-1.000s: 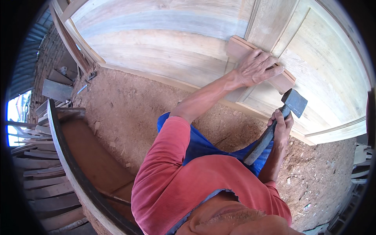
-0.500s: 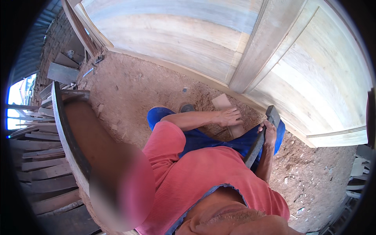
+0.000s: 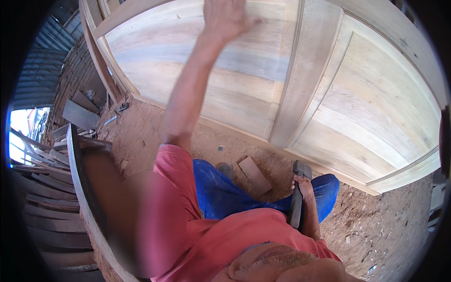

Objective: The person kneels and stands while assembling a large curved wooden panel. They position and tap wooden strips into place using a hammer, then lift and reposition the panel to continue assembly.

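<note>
My left arm stretches up and forward, and my left hand [image 3: 224,19] is over the upper part of a pale wooden panelled door [image 3: 244,89]. Its thumb is spread, and the fingertips run out of the picture at the top. Whether the palm touches the wood I cannot tell. In my right hand [image 3: 303,185] is a hammer [image 3: 296,207] with a dark, thick handle, held close below its blocky grey head, beside my right knee. A small flat wooden board [image 3: 255,175] lies on the ground between my legs.
The door stands on its long edge across the front. Sawdust and wood chips cover the dirt ground [image 3: 371,225]. A curved wooden piece [image 3: 77,174] rises close on my left, with stacked boards [image 3: 54,216] beyond it. Loose planks [image 3: 80,115] lie at the far left.
My left hand has left the small board and risen to the door's upper part. My right hand still grips the hammer. The small board now lies at a different slant.
</note>
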`<state>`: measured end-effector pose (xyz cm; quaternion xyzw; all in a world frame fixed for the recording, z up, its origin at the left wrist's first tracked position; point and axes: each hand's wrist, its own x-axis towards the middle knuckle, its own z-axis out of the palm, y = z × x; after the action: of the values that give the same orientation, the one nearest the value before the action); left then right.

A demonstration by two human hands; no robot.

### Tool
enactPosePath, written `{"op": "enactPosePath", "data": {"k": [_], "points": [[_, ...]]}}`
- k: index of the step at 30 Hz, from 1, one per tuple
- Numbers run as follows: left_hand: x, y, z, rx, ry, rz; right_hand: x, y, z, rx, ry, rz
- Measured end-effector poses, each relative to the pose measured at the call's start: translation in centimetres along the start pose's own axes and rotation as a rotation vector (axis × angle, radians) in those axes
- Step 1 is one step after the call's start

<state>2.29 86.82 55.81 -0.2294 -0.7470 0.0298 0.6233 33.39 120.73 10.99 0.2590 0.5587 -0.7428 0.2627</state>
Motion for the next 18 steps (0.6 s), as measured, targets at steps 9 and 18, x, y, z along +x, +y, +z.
{"op": "enactPosePath", "data": {"k": [9, 18], "points": [[7.1, -3.9, 2.0, -0.048, -0.362, -0.172, 0.6, 0.7, -0.1, -0.172, 0.006, 0.038], [7.5, -2.9, 1.2, -0.041, -0.366, -0.210, -4.7, -6.2, 4.0, -0.178, -0.128, -0.195]]}}
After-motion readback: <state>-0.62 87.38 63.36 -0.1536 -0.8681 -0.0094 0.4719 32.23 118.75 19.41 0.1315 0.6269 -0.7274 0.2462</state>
